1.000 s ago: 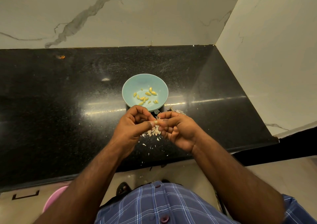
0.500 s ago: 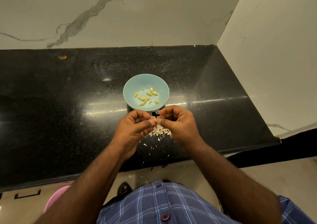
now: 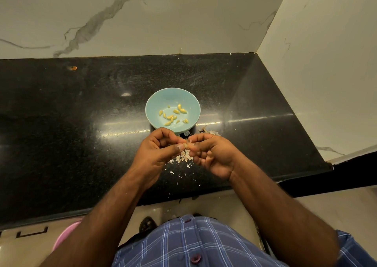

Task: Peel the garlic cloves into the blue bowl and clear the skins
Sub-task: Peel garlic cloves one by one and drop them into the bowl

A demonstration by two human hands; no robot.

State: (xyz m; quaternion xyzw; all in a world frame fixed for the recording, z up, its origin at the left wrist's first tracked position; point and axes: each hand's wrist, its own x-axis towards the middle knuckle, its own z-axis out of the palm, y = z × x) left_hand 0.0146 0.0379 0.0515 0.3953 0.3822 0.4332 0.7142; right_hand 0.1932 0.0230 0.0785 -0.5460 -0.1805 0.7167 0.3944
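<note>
While both hands [image 3: 189, 150] pinch one garlic clove [image 3: 187, 144] just short of the blue bowl [image 3: 155, 105], skins [image 3: 183, 157] fall onto the table [image 3: 81, 123], not in.

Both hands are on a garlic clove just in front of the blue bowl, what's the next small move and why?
Probably pull the loosened skin off: both the left hand and right hand pinch the garlic clove, skin flaring, above the skins, short of the blue bowl.
</note>
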